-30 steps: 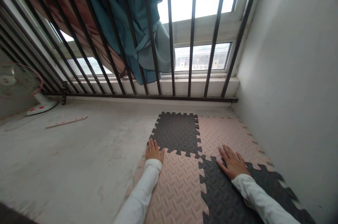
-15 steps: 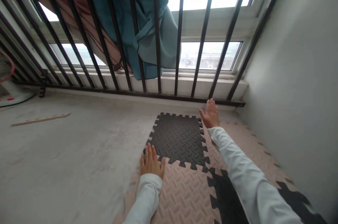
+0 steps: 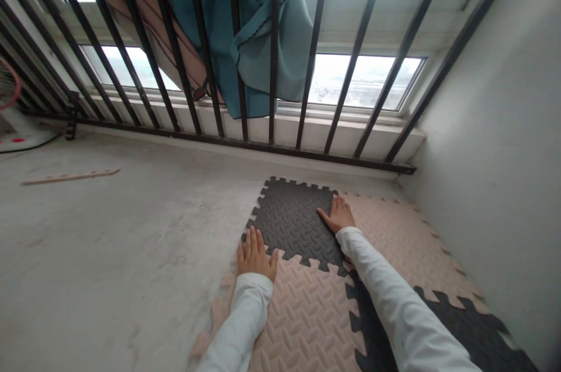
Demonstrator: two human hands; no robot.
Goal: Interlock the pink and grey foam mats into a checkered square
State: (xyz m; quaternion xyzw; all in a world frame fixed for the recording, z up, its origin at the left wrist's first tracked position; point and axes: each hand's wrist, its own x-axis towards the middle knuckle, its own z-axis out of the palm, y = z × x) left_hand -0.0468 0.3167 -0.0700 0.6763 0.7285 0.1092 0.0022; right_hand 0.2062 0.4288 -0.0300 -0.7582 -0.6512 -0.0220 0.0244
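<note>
- While both hands lie open and flat, neither grips anything.
- The left hand (image 3: pixel 255 255) spreads its fingers over the lower left edge of the dark foam tile (image 3: pixel 291 223), with its heel toward the pink foam tile (image 3: pixel 307 319).
- The right hand (image 3: pixel 337 214) rests palm down at the dark tile's right edge, beside a second pink tile (image 3: pixel 390 232).
- The interlocking teeth along the dark tile's lower edge look seated, with no gap visible.
- Flat palms and spread fingers suit this work best, bearing down evenly along the toothed seams rather than at one point.
- Around the mats lies the concrete floor (image 3: pixel 131 243); beyond it stand the window bars (image 3: pixel 357 51).
</note>
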